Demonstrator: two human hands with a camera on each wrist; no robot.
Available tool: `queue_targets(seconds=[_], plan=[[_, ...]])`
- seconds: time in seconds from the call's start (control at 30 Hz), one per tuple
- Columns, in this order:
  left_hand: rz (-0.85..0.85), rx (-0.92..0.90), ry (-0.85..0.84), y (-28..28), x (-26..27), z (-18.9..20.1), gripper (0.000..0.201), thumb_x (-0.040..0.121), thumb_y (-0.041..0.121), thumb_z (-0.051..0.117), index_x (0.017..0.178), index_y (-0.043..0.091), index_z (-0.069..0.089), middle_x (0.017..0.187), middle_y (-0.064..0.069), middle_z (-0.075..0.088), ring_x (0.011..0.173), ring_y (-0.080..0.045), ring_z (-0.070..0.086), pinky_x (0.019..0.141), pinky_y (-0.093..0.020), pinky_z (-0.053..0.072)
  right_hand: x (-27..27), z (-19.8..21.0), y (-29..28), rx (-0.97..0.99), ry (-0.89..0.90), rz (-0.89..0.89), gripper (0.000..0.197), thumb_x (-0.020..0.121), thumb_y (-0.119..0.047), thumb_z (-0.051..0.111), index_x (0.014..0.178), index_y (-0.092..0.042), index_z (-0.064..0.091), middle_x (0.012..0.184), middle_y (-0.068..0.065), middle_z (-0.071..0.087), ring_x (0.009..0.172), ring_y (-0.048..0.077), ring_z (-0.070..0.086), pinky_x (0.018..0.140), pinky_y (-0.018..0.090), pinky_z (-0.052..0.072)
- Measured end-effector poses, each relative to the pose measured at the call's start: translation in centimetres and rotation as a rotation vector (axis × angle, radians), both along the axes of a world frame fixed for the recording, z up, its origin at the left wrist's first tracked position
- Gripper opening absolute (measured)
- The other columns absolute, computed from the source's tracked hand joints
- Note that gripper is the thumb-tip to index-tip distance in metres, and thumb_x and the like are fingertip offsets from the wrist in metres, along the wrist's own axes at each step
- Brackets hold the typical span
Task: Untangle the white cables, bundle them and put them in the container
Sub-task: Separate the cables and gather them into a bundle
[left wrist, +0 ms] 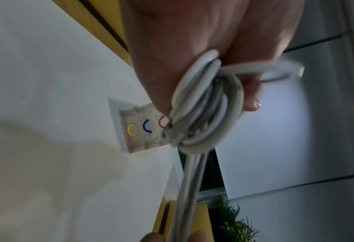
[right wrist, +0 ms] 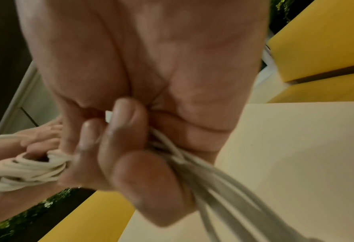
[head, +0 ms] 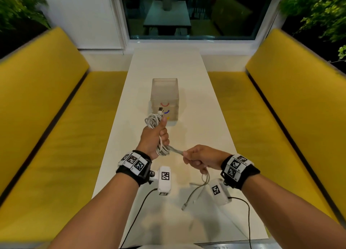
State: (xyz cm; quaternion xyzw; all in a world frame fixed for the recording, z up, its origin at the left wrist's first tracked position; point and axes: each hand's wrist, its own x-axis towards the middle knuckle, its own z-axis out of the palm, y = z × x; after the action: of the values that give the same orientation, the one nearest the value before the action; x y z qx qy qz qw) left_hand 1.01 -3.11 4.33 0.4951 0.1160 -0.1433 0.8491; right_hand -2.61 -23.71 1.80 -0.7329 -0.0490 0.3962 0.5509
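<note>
1. Head view: the left hand (head: 154, 140) is gripping a coiled bundle of white cables (head: 153, 121), fingers curled fully round it and the thumb lying up along the coil. The bundle is standing above the white table (head: 209, 106), just in front of the container (head: 164, 97) on its near side; loops are sticking out above and below the fist.
2. Head view: the right hand (head: 201, 158) is sitting nearer the person than the container, closed in a fist on the loose cable strands (head: 175, 151) running across from the bottom of the bundle. The free ends (head: 194, 194) are hanging below this fist, with a plug dangling over the table.
3. Head view: the container is a translucent box standing upright mid-table, showing red, blue and yellow arcs on its near wall. Yellow benches (head: 52, 102) are flanking the table on both sides of the container.
4. Left wrist view: the left hand (left wrist: 192, 49) is clamping the white cables (left wrist: 203, 104) in several stacked loops; straight strands are running away from the loops. The container (left wrist: 141, 131) is showing behind the coil, resting on the table.
5. Right wrist view: the right hand (right wrist: 141, 114) is curled tight, fingers (right wrist: 128, 124) pressing the loose cable strands (right wrist: 223, 188) into the palm. The picture is blurred. The bundle (right wrist: 27, 172) is showing at the left, held in the other hand.
</note>
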Motion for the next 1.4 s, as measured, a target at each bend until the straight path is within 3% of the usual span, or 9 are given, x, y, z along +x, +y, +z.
queue_targets(seconds=[0.23,0.37,0.47,0.53,0.7,0.87,0.97,1.13,1.4], plan=[[0.020,0.078,0.028,1.2,0.4,0.0,0.051,0.061,0.059,0.084,0.066,0.022,0.048,0.049,0.006,0.026,0.037,-0.009,0.025,0.038,-0.020,0.024,0.6,0.6,-1.9,-0.074,0.036,0.074,0.037,0.104,-0.039,0.046,0.075,-0.019,0.058,0.062,-0.004,0.034,0.053,0.014,0.029,0.055,0.032,0.036],[-0.038,0.409,-0.048,0.4,0.0,-0.1,0.059,0.056,0.063,0.085,0.061,0.018,0.047,0.045,0.001,0.040,0.038,-0.018,0.036,0.045,-0.026,0.032,1.4,2.0,-0.7,-0.325,-0.261,0.093,0.041,0.104,-0.039,0.047,0.080,-0.012,0.067,0.063,0.000,0.047,0.055,0.015,0.034,0.052,0.028,0.029],[-0.060,0.416,-0.083,-0.5,-0.2,-0.4,0.050,0.073,0.050,0.086,0.061,0.017,0.050,0.045,0.001,0.039,0.039,-0.019,0.035,0.049,-0.029,0.031,2.5,3.1,0.3,-0.551,-0.371,0.161,0.043,0.100,-0.050,0.052,0.104,-0.009,0.064,0.091,0.006,0.064,0.072,0.015,0.053,0.065,0.029,0.041],[-0.049,0.356,-0.077,-0.5,-0.1,-0.4,0.047,0.072,0.047,0.086,0.060,0.018,0.051,0.044,0.002,0.037,0.037,-0.018,0.034,0.051,-0.028,0.030,2.7,3.8,0.3,-0.564,-0.246,0.177,0.052,0.089,-0.060,0.063,0.127,-0.025,0.054,0.107,0.003,0.066,0.086,0.016,0.060,0.074,0.032,0.049],[-0.054,0.237,-0.096,-0.7,-0.1,0.0,0.041,0.076,0.040,0.083,0.051,0.024,0.055,0.043,0.004,0.035,0.034,-0.014,0.031,0.047,-0.023,0.028,2.1,3.5,1.5,-0.260,-0.232,0.200,0.040,0.094,-0.024,0.069,0.132,-0.022,0.059,0.133,0.000,0.060,0.117,0.013,0.056,0.103,0.029,0.040],[-0.049,0.119,-0.068,-0.5,-0.2,0.8,0.037,0.087,0.031,0.076,0.063,0.021,0.049,0.046,0.005,0.031,0.037,-0.011,0.032,0.039,-0.020,0.034,-0.1,1.2,3.4,0.002,-0.256,0.097,0.027,0.104,-0.028,0.054,0.090,-0.006,0.063,0.084,0.010,0.070,0.077,0.021,0.061,0.071,0.023,0.045],[-0.056,0.113,-0.048,0.3,-0.1,0.9,0.034,0.084,0.037,0.073,0.071,0.015,0.052,0.045,0.003,0.042,0.043,-0.014,0.054,0.047,-0.026,0.050,-0.9,0.4,3.1,0.140,-0.123,-0.005,0.029,0.106,-0.025,0.051,0.079,-0.014,0.050,0.060,0.003,0.047,0.048,0.019,0.055,0.054,0.026,0.046],[-0.066,0.022,0.017,0.5,-0.6,-0.2,0.041,0.079,0.042,0.076,0.064,0.019,0.046,0.045,0.004,0.031,0.035,-0.009,0.035,0.039,-0.022,0.039,-0.8,0.4,1.8,0.048,-0.052,0.042,0.026,0.104,-0.030,0.053,0.082,-0.018,0.059,0.063,-0.001,0.040,0.046,0.013,0.034,0.047,0.027,0.033],[0.015,0.206,0.053,0.0,-0.5,0.6,0.065,0.055,0.073,0.083,0.064,0.021,0.043,0.050,0.004,0.026,0.037,-0.013,0.025,0.040,-0.022,0.028,0.7,4.2,1.5,-0.368,-0.224,0.191,0.023,0.101,-0.029,0.054,0.088,-0.015,0.068,0.066,-0.002,0.050,0.051,0.012,0.037,0.047,0.025,0.032]])
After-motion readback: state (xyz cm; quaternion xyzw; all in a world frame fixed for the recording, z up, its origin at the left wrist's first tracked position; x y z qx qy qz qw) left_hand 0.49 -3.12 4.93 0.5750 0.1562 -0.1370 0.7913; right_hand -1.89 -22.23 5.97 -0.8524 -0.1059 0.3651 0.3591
